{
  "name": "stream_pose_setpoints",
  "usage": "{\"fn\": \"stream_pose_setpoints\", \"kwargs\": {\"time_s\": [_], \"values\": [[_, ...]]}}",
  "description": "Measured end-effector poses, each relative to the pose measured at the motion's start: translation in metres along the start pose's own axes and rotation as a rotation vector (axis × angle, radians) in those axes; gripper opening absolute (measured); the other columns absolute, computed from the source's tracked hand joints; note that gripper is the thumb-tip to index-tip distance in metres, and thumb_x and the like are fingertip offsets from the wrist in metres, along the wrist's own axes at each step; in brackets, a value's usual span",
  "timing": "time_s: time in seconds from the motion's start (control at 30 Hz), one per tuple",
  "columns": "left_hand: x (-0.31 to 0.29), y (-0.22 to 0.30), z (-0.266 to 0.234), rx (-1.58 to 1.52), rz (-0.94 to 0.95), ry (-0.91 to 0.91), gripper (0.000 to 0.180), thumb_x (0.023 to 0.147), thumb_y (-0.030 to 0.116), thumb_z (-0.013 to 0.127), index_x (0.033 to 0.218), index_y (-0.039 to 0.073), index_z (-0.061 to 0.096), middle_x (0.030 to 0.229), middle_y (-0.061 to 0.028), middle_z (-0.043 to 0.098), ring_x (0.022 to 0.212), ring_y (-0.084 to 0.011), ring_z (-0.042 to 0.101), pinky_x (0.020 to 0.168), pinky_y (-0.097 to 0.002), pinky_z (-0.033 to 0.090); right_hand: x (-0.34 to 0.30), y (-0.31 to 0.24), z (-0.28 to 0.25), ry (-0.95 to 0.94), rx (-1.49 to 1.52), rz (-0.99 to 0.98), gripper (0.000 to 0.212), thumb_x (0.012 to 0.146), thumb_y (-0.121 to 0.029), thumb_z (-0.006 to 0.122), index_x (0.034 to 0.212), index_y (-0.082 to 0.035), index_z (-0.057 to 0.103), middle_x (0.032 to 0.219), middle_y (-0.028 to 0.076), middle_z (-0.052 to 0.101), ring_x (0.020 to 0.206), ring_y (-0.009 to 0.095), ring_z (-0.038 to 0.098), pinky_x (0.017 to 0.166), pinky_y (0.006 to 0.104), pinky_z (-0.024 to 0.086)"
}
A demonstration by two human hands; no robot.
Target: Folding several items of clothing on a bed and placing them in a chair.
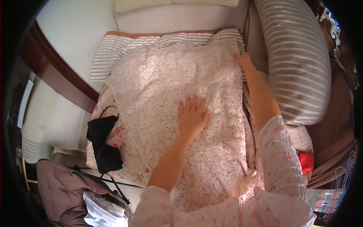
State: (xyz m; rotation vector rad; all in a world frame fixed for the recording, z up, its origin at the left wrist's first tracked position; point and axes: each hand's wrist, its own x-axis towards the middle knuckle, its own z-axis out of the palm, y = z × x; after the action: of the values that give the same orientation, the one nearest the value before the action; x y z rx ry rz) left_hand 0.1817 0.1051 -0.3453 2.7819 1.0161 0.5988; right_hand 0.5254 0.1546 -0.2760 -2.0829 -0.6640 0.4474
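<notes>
A pale pink floral cloth (162, 87) with small sprigs lies spread out over a sofa seat, creased in places. My left hand (193, 116) rests flat on its middle, palm down with the fingers spread. At the cloth's far right edge, my right hand (244, 60) has its fingers closed on the border; the fingertips are partly hidden. Beneath the far end of the cloth shows a grey-and-white striped cover (102, 56) with a brown edge. A quilted floral pad (130, 162) sticks out under the near left side.
A black strapped garment (104, 143) lies on the pad's left side. To the right stands a long striped bolster (298, 64), with a red item (306, 162) nearer me. A brown bag-like fabric piece (62, 189) with white plastic (104, 212) sits at the lower left. Wire hangers (340, 181) hang lower right.
</notes>
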Motion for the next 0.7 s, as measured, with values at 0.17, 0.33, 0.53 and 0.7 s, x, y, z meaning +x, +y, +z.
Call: {"fn": "stream_pose_setpoints", "kwargs": {"time_s": [0.17, 0.33, 0.53, 0.7], "values": [[-0.010, -0.009, 0.002, 0.083, -0.050, -0.031, 0.053, 0.092, 0.050, 0.023, 0.135, 0.020, 0.036, 0.142, -0.0042, 0.030, 0.132, -0.0251, 0.024, 0.108, -0.0442, 0.010, -0.042, -0.091, 0.066, 0.065, 0.214, -0.244, 0.043, 0.077, -0.017, 0.059, 0.115, 0.000, 0.048, 0.080, 0.011, 0.060, 0.061, 0.018, 0.055, 0.054, 0.0309, 0.045], [-0.008, -0.001, 0.003, 0.022, -0.017, 0.044, 0.051, 0.089, 0.040, 0.038, 0.132, 0.012, 0.039, 0.138, -0.0061, 0.035, 0.130, -0.0264, 0.027, 0.108, -0.0445, 0.012, -0.119, -0.137, 0.172, 0.066, 0.033, -0.486, 0.040, 0.077, -0.016, 0.057, 0.113, -0.003, 0.046, 0.088, 0.019, 0.061, 0.074, 0.029, 0.062, 0.066, 0.0389, 0.049], [-0.013, -0.012, 0.002, -0.237, -0.018, 0.094, 0.048, 0.082, 0.034, 0.049, 0.123, 0.009, 0.049, 0.129, -0.0119, 0.046, 0.121, -0.0317, 0.038, 0.105, -0.0484, 0.018, -0.165, -0.109, 0.231, -0.089, -0.096, -0.328, 0.034, 0.082, -0.013, 0.053, 0.114, -0.005, 0.044, 0.094, 0.021, 0.061, 0.085, 0.036, 0.060, 0.074, 0.0417, 0.048], [-0.007, -0.007, 0.000, -0.091, -0.002, 0.113, 0.045, 0.081, 0.032, 0.049, 0.120, 0.010, 0.051, 0.125, -0.0095, 0.049, 0.124, -0.0288, 0.035, 0.106, -0.0469, 0.016, -0.144, -0.113, 0.223, -0.082, 0.210, -0.341, 0.031, 0.084, -0.004, 0.044, 0.115, -0.001, 0.040, 0.085, 0.021, 0.060, 0.047, 0.023, 0.061, 0.044, 0.0307, 0.050]]}}
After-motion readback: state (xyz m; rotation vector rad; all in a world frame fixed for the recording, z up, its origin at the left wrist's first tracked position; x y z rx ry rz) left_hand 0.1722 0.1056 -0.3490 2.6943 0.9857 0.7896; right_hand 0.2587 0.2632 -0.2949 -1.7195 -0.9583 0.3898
